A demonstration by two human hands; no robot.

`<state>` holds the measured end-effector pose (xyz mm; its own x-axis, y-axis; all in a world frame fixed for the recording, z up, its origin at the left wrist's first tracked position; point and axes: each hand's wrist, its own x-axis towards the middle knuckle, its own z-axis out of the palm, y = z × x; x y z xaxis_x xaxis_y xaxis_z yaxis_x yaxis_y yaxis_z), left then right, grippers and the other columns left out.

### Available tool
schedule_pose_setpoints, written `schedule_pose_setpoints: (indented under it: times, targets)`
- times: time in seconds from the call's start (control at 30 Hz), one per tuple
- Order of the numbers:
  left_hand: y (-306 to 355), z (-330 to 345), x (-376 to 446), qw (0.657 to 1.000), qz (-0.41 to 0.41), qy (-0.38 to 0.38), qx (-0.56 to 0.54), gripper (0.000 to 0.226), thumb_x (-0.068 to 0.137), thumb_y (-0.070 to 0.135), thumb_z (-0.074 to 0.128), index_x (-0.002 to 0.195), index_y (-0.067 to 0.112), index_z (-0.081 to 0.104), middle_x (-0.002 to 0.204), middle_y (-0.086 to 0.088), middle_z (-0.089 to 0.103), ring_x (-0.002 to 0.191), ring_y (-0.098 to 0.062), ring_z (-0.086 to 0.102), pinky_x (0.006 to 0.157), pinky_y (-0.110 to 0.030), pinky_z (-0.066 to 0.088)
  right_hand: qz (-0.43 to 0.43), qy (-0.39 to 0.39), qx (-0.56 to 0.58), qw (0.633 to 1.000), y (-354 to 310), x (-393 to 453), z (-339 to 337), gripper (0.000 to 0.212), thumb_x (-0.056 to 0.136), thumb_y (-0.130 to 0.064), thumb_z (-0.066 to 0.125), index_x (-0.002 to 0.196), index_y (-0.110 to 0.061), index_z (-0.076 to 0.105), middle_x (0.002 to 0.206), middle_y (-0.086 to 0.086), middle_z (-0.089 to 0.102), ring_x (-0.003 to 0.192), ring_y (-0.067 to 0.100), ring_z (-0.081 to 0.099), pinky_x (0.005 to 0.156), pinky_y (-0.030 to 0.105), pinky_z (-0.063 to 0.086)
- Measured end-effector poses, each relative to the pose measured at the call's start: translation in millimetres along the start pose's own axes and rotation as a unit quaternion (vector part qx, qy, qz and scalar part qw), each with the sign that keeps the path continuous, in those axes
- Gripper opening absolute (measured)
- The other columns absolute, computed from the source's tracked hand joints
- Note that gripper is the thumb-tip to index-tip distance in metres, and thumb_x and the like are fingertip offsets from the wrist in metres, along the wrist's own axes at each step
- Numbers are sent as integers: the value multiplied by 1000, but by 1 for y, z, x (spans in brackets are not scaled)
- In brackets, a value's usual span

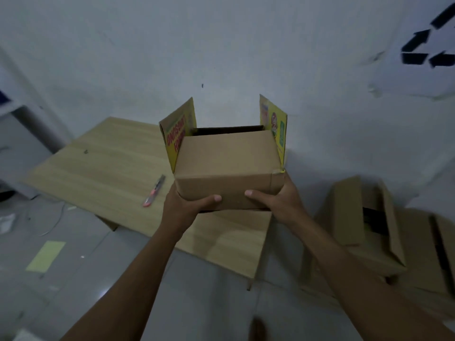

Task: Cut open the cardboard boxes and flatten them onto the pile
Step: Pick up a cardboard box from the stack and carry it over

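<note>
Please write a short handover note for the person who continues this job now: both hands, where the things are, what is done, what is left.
Left hand and right hand: each has a grip on the near bottom edge of the held box, above the table.
Cutter: lies on the table, left of the box.
Done: the held box's far end flaps stand open.
Left: flatten it; more boxes wait on the right.

**Open room and obstacles around the table**

A low wooden table (103, 168) backs against a white wall (221, 45). A box cutter (154, 191) lies on its otherwise bare left side. Stacked cardboard boxes (369, 230) crowd the floor at right.
</note>
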<state>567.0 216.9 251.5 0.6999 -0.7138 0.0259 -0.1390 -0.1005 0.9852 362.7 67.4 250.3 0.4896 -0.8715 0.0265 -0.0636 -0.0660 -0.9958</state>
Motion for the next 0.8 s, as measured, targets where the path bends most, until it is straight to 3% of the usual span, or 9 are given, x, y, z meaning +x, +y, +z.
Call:
schedule_pose_setpoints:
  times: [0.1, 0.2, 0.37, 0.5, 0.6, 0.67, 0.73, 0.8]
  targets:
    - [-6, -18, 38, 1000, -14, 5, -2, 89, 45, 31, 103, 124, 19, 64, 112, 3, 75, 104, -14, 71, 80, -44, 63, -3, -6, -3, 1000, 3, 37, 34, 89, 58, -29, 99, 135, -21, 53, 114, -7, 72, 101, 5, 69, 87, 26, 58]
    - [-14, -37, 81, 999, -28, 10, 21, 95, 41, 36, 103, 125, 18, 64, 112, 3, 74, 102, -12, 71, 78, -40, 63, 0, -7, 7, 1000, 12, 73, 66, 90, 61, -19, 97, 138, -19, 50, 117, -7, 69, 102, 3, 68, 82, 20, 57]
    - [-39, -74, 147, 996, -53, 9, 71, 101, 33, 54, 103, 123, 28, 66, 113, 7, 73, 106, -15, 70, 81, -43, 63, 18, 12, -9, 1000, 29, 114, 117, 103, 56, -23, 100, 144, -16, 46, 124, -3, 68, 111, 10, 67, 93, 33, 58]
    - [-68, -101, 188, 992, -57, -13, 112, 97, 36, 56, 100, 122, 29, 64, 110, 12, 72, 103, -7, 69, 84, -39, 62, 35, 33, -34, 998, 48, 130, 159, 107, 58, -18, 99, 148, -17, 41, 123, -9, 68, 111, 2, 66, 94, 29, 56]
    - [-98, -119, 215, 988, -63, -48, 133, 102, 32, 57, 101, 122, 26, 62, 109, 12, 72, 102, -9, 69, 81, -40, 62, 56, 57, -60, 995, 68, 131, 188, 105, 57, -18, 99, 146, -19, 43, 120, -17, 65, 105, -10, 62, 88, 15, 54]
    - [-120, -133, 230, 983, -64, -78, 153, 101, 33, 48, 104, 121, 23, 61, 106, 15, 70, 100, -5, 67, 78, -29, 61, 78, 71, -86, 991, 80, 128, 208, 110, 53, -27, 101, 146, -23, 43, 125, -15, 62, 109, -10, 60, 86, 9, 50]
    - [-134, -148, 244, 978, -61, -109, 169, 91, 39, 36, 104, 117, 20, 62, 101, 20, 66, 92, 7, 63, 67, -10, 52, 111, 97, -99, 984, 90, 125, 230, 115, 50, -31, 102, 147, -25, 41, 129, -11, 60, 113, -2, 59, 88, 12, 50]
    - [-147, -159, 258, 970, -59, -145, 185, 80, 45, 31, 103, 112, 21, 61, 97, 19, 65, 86, 4, 61, 63, -8, 46, 148, 125, -99, 976, 98, 122, 250, 108, 49, -29, 102, 142, -22, 47, 124, -10, 62, 108, 1, 61, 90, 18, 52]
